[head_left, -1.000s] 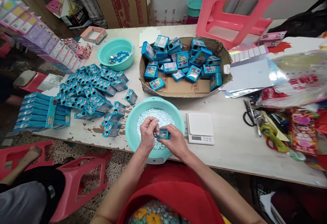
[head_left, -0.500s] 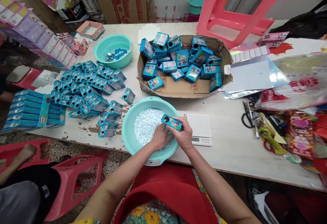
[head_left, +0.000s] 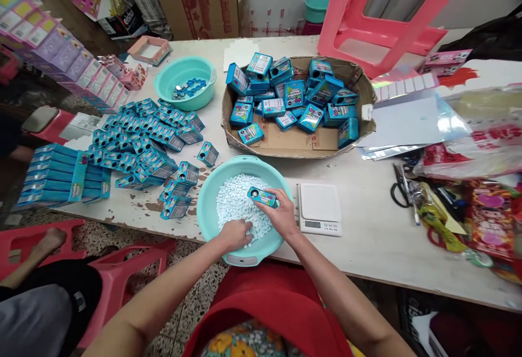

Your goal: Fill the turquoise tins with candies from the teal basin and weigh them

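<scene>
My right hand (head_left: 281, 213) grips a small blue tin (head_left: 263, 196) over the right half of a turquoise basin (head_left: 206, 199). The tin's top, with a round dark opening, faces up toward me. Small white candies (head_left: 232, 194) fill the bottom of the basin. My left hand (head_left: 235, 234) is down at the near side of these candies, its fingers curled into them and the fingertips partly hidden. Just right of the basin lies a white digital scale (head_left: 319, 205).
Blue tins (head_left: 142, 134) with open tops crowd the table's left. More tins lie in a cut-down cardboard box (head_left: 281, 148) beyond the basin. A second basin (head_left: 163, 82) holds round blue and silver pieces. Scissors (head_left: 399, 188) and packets lie right; a pink stool (head_left: 342, 36) stands behind.
My left hand has moved left and nearer to me, away from beneath the tin. My right hand has carried the tin slightly left, farther over the candies.
</scene>
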